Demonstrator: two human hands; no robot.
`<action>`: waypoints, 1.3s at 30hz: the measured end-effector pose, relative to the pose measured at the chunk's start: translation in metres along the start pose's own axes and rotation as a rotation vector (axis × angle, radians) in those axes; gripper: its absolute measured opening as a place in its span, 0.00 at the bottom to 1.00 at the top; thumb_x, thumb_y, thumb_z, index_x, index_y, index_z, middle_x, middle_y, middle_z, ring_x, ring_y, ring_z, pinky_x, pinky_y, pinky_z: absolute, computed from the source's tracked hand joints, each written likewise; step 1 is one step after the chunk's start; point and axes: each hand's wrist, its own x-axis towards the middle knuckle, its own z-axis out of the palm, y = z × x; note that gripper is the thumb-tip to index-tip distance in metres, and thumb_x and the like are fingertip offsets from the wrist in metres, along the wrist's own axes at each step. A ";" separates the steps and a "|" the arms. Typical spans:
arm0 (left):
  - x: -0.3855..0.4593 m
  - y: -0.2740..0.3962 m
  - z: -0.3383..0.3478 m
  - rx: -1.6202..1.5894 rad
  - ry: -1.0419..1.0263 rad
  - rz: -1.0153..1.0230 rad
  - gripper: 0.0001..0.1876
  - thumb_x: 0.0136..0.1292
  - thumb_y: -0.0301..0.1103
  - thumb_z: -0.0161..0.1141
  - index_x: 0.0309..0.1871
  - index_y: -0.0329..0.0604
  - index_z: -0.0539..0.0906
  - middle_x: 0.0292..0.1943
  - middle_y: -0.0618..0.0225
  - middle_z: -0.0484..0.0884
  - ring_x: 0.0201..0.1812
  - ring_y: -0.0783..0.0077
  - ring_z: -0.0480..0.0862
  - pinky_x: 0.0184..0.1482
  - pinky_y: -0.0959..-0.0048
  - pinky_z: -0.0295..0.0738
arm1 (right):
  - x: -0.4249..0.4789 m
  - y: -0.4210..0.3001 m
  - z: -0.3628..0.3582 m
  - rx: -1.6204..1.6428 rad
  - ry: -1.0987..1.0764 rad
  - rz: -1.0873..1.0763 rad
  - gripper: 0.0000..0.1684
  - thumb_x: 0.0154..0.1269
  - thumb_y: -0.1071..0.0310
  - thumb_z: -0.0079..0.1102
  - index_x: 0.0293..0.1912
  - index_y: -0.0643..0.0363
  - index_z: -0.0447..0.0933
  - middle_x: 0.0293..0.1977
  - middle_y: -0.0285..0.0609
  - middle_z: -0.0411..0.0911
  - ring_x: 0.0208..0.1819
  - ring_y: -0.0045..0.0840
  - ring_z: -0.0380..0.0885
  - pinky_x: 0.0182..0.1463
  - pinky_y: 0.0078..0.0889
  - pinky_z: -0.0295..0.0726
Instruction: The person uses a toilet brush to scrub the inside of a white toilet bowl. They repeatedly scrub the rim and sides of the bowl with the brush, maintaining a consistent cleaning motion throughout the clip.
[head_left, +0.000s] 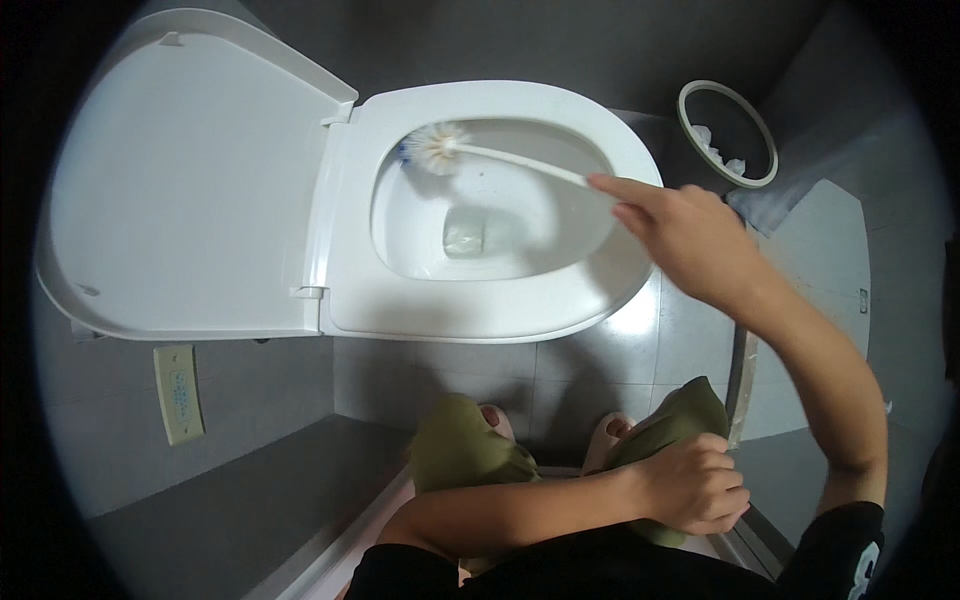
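A white toilet brush (517, 157) is in my right hand (686, 232), with the index finger lying along the handle. Its bristle head rests at the upper left inside the toilet bowl (405, 225), near the back rim, with some blue beside the bristles. Water stands at the bottom of the bowl. The white toilet seat (465, 307) is down, and the lid (180, 187) is raised on the left. My left hand (697, 484) is closed over the knee of my green trousers; whether its fingers grip the cloth cannot be told.
At the upper right is a waste bin (766, 142) with a pale rim and crumpled tissue inside. A yellowish wall plate (178, 394) with writing is at the lower left. My feet in pale slippers (600, 442) are on the tiled floor, and a raised edge (742, 375) runs at the right.
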 end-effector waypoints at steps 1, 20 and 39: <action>0.001 0.000 -0.001 -0.008 -0.005 0.015 0.16 0.59 0.34 0.69 0.20 0.48 0.74 0.17 0.72 0.71 0.22 0.69 0.75 0.30 0.68 0.65 | 0.003 -0.008 0.003 0.018 -0.002 0.011 0.19 0.80 0.57 0.53 0.65 0.41 0.82 0.32 0.52 0.87 0.35 0.50 0.86 0.44 0.51 0.86; -0.013 0.023 -0.019 -0.124 -0.036 0.098 0.16 0.63 0.35 0.66 0.20 0.46 0.75 0.17 0.71 0.72 0.21 0.68 0.75 0.29 0.67 0.65 | -0.004 -0.020 -0.003 0.440 -0.090 0.140 0.24 0.83 0.56 0.53 0.70 0.52 0.78 0.40 0.46 0.84 0.33 0.22 0.73 0.43 0.28 0.78; -0.017 0.031 -0.019 -0.133 -0.051 0.102 0.16 0.63 0.34 0.66 0.20 0.47 0.74 0.17 0.72 0.70 0.21 0.68 0.75 0.28 0.67 0.64 | -0.001 -0.037 0.009 0.430 -0.166 0.213 0.24 0.83 0.55 0.52 0.69 0.52 0.79 0.57 0.58 0.85 0.57 0.44 0.85 0.65 0.40 0.79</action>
